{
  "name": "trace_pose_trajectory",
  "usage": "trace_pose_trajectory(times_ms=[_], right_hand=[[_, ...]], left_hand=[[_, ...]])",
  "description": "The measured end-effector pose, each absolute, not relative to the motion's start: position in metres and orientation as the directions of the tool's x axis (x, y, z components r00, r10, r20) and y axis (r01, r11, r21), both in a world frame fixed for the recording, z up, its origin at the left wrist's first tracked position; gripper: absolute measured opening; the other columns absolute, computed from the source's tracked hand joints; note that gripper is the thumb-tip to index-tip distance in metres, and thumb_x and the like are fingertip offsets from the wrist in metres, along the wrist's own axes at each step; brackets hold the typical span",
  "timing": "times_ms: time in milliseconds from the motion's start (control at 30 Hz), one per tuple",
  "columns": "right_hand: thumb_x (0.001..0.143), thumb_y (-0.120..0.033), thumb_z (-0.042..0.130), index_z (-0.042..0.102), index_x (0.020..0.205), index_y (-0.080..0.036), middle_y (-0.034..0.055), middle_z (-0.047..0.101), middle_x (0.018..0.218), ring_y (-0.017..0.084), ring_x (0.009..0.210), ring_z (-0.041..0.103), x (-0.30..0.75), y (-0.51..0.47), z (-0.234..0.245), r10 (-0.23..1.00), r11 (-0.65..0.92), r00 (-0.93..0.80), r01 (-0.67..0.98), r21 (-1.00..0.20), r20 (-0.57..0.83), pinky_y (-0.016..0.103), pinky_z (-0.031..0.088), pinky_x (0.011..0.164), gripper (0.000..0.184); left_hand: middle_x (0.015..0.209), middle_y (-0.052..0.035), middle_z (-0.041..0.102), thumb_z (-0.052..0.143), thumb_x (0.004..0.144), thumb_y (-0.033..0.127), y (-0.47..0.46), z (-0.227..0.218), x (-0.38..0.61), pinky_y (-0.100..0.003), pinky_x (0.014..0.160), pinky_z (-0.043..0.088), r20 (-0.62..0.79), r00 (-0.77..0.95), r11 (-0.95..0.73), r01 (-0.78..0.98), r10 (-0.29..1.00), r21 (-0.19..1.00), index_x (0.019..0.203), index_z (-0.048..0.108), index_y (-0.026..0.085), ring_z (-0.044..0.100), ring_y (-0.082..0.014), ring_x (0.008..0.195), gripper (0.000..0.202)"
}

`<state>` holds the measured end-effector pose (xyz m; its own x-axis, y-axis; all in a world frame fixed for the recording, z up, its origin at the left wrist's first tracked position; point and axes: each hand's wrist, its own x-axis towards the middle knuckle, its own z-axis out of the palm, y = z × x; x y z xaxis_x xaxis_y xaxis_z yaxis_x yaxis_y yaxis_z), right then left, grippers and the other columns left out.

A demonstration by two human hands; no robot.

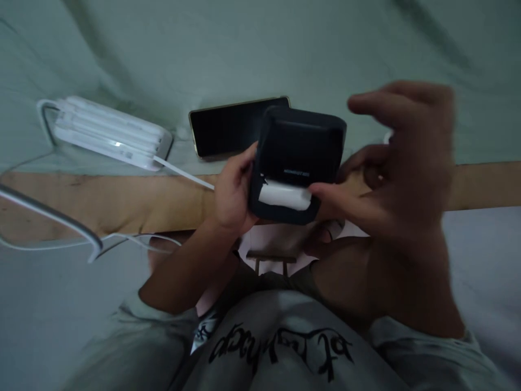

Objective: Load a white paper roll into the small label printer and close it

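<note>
White ribbed block point(112, 133) on the bench point(484, 185), cable at each end. Next, dark-screened phone point(223, 130), lying flat. Left hand point(232, 190) grasps the black device point(303, 141) by its left side, over the bench's front edge. White strip point(285, 196) shows in its face. Right hand point(391, 179): thumb at strip's right end, index raised clear; other fingers blurred, can't tell if gripping.

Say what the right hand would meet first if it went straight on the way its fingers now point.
Probably the dark, boxy plastic device held in the left hand. The thumb tip of the right hand appears at the edge of the device's white, roll-shaped piece; depth leaves contact unclear.
</note>
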<state>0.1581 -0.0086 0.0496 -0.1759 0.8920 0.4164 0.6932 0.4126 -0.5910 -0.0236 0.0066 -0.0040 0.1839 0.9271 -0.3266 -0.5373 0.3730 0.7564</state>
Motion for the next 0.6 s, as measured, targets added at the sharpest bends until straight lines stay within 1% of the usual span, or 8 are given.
trace_pose_trajectory(times_ms=[67, 100, 167, 233, 300, 333, 467, 600], right_hand=[[0.071, -0.044, 0.079, 0.065, 0.119, -0.023, 0.0040, 0.064, 0.109, 0.005, 0.066, 0.051, 0.157, -0.010, 0.056, 0.842, 0.382, -0.030, 0.738, -0.557, 0.538, 0.023, 0.037, 0.046, 0.054], [0.076, -0.041, 0.075, 0.068, 0.109, -0.022, 0.0012, 0.067, 0.098, 0.003, 0.058, 0.046, 0.155, -0.010, 0.058, 0.817, 0.353, 0.009, 0.782, -0.514, 0.576, 0.024, 0.034, 0.046, 0.039], [0.089, -0.035, 0.061, 0.070, 0.092, -0.020, -0.0011, 0.068, 0.087, 0.002, 0.054, 0.048, 0.151, -0.009, 0.061, 0.790, 0.288, 0.030, 0.863, -0.414, 0.613, 0.025, 0.035, 0.050, 0.018], [0.094, -0.034, 0.052, 0.066, 0.084, -0.018, 0.0009, 0.068, 0.088, 0.005, 0.060, 0.057, 0.147, -0.006, 0.058, 0.798, 0.247, 0.079, 0.861, -0.445, 0.598, 0.025, 0.041, 0.054, 0.024], [0.092, -0.038, 0.056, 0.062, 0.086, -0.018, 0.0017, 0.065, 0.084, 0.007, 0.063, 0.059, 0.143, -0.004, 0.051, 0.795, 0.270, 0.122, 0.807, -0.526, 0.595, 0.023, 0.043, 0.053, 0.022], [0.090, -0.038, 0.058, 0.063, 0.090, -0.019, 0.0011, 0.066, 0.084, 0.007, 0.063, 0.059, 0.142, -0.003, 0.047, 0.805, 0.282, 0.097, 0.806, -0.521, 0.585, 0.023, 0.043, 0.053, 0.020], [0.091, -0.034, 0.053, 0.070, 0.108, -0.028, -0.0004, 0.072, 0.088, 0.011, 0.069, 0.061, 0.138, -0.006, 0.038, 0.887, 0.264, -0.114, 0.920, -0.289, 0.448, 0.028, 0.046, 0.064, 0.025], [0.091, -0.038, 0.051, 0.071, 0.115, -0.029, 0.0017, 0.073, 0.098, 0.014, 0.074, 0.062, 0.136, -0.012, 0.045, 0.948, 0.225, -0.145, 0.935, -0.274, 0.285, 0.032, 0.046, 0.073, 0.032]], left_hand=[[0.075, -0.0006, 0.059, 0.054, 0.088, 0.044, 0.006, -0.005, -0.023, -0.024, 0.061, 0.049, -0.285, 0.238, 0.371, -0.558, 0.928, 0.742, 0.098, 0.068, 0.021, 0.059, -0.0129, 0.070, 0.028], [0.076, 0.0000, 0.059, 0.060, 0.086, 0.043, 0.006, -0.006, -0.023, -0.022, 0.056, 0.046, -0.267, 0.263, 0.373, -0.566, 0.927, 0.736, 0.102, 0.067, 0.022, 0.056, -0.0113, 0.065, 0.028], [0.078, 0.0009, 0.060, 0.072, 0.079, 0.037, 0.005, -0.010, -0.024, -0.019, 0.053, 0.042, -0.234, 0.295, 0.364, -0.540, 0.926, 0.759, 0.107, 0.066, 0.021, 0.053, -0.0088, 0.063, 0.033], [0.085, 0.0009, 0.063, 0.076, 0.077, 0.036, 0.005, -0.015, -0.026, -0.018, 0.057, 0.044, -0.180, 0.325, 0.332, -0.507, 0.928, 0.796, 0.111, 0.065, 0.022, 0.055, -0.0082, 0.067, 0.038], [0.096, -0.0002, 0.065, 0.074, 0.081, 0.039, 0.005, -0.021, -0.029, -0.019, 0.066, 0.047, -0.132, 0.356, 0.301, -0.474, 0.925, 0.828, 0.117, 0.063, 0.024, 0.060, -0.0100, 0.079, 0.040], [0.102, -0.0010, 0.066, 0.072, 0.083, 0.039, 0.004, -0.023, -0.030, -0.019, 0.071, 0.048, -0.126, 0.365, 0.295, -0.457, 0.923, 0.839, 0.120, 0.061, 0.025, 0.061, -0.0115, 0.087, 0.041], [0.125, -0.0023, 0.063, 0.071, 0.085, 0.038, 0.003, -0.024, -0.032, -0.023, 0.095, 0.048, -0.109, 0.365, 0.268, -0.418, 0.924, 0.868, 0.127, 0.059, 0.028, 0.059, -0.0173, 0.116, 0.045], [0.129, -0.0043, 0.063, 0.072, 0.082, 0.043, 0.004, -0.023, -0.032, -0.029, 0.103, 0.048, -0.107, 0.361, 0.248, -0.371, 0.927, 0.895, 0.129, 0.058, 0.027, 0.057, -0.0224, 0.124, 0.051]])
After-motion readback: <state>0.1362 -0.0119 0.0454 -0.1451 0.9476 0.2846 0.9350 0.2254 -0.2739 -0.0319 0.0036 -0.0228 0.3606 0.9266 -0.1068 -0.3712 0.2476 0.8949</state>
